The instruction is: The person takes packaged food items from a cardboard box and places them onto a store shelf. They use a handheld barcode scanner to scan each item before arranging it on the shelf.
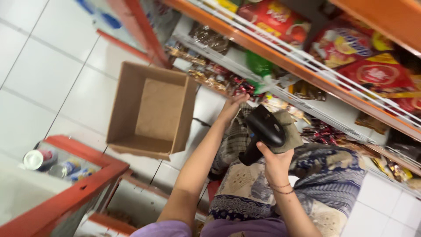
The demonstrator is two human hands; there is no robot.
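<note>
While right hand (275, 163) grips a glossy black scanner (262, 131) — left hand (231, 105) touches crinkly wrappers (239, 87).

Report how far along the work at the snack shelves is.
Done, it seems: the cardboard box on the floor is empty, and the upper shelf is full of red packets. In hand: the right hand holds a black scanner; the left hand reaches the lower shelf. Left: that shelf shows gaps.

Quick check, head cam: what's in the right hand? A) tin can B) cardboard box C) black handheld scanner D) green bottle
C: the right hand grips a black handheld scanner by its handle, while the left hand reaches toward the snack shelf; the cardboard box sits open on the floor.
</note>
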